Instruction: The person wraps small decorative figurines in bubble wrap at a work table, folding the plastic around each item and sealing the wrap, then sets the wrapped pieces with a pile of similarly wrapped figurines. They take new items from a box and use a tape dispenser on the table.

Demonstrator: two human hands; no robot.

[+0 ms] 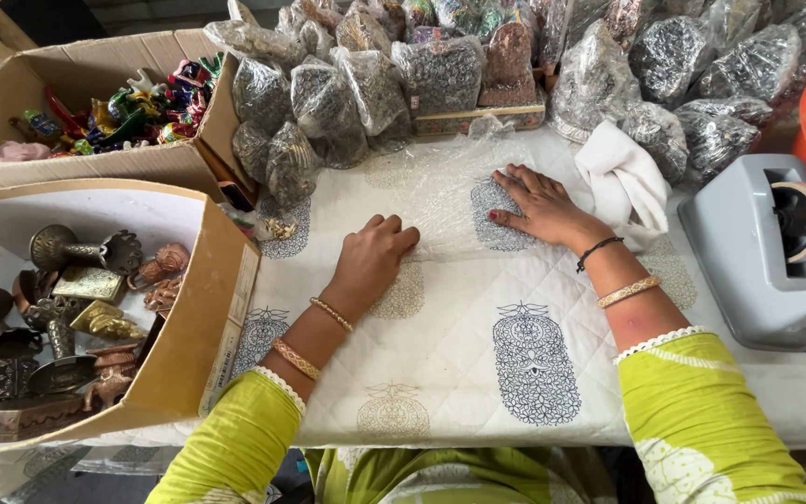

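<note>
We see a clear, crinkled sheet of bubble wrap [440, 201] spread on the quilted printed cloth [478, 373], far of centre. Our right hand [538, 205] presses flat and open on it; our left hand [370, 261] rests loosely curled on its near edge, gripping nothing.

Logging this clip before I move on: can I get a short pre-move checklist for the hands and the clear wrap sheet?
1. Clear plastic wrap sheet spread on the quilted tablecloth: ok.
2. Right hand pressed flat on the sheet, fingers spread: ok.
3. Left hand at the sheet's near edge, fingers curled; whether it pinches the wrap: cannot tell.
4. Item lying on the sheet to wrap: not ok, none visible.
5. Tape dispenser beside the right forearm, roll loaded: ok.
6. Box of brass figurines open beside the left arm: ok.
</note>
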